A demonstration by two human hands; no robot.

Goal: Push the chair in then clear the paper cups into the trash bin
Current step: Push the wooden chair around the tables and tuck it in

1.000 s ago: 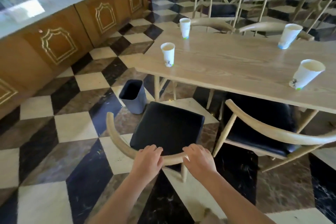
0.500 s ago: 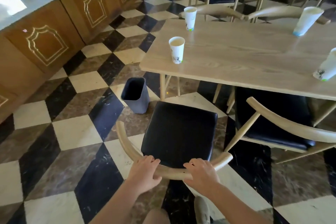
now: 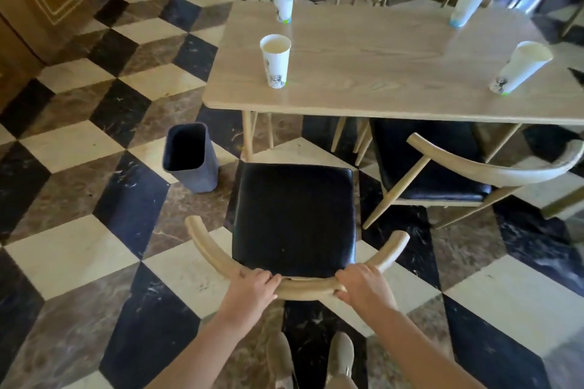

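Now I am wrapping both my left grip and right grip shut around the chair backrest, its seat lying straight ahead of me, just short of the desk edge.

Head-high view, steeply down, close
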